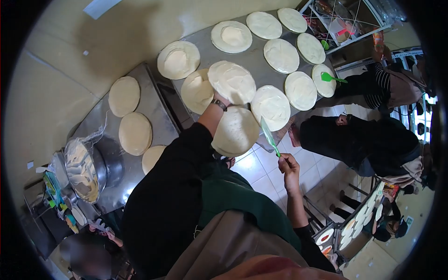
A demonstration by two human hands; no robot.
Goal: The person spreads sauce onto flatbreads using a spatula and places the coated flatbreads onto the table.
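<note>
My left hand [222, 99] reaches under a round flat base [232, 82] spread with pale cream and holds it; most of the fingers are hidden beneath. That base overlaps a neighbouring base [196, 93] with a smear of cream on it. Just below my left wrist sits a plain base [235, 132] with small dots on its surface. My right hand [290, 171] is closed on the end of a green-handled spreading knife [269, 135]. The blade tip lies over a cream-covered base [271, 108] at the table's near edge.
More cream-topped bases cover the metal table [210, 51], one with a green spatula [329, 78] on it. On the left table, plain bases [124, 96] lie beside a large bowl of cream [84, 172]. People in dark clothes [359, 140] stand at right.
</note>
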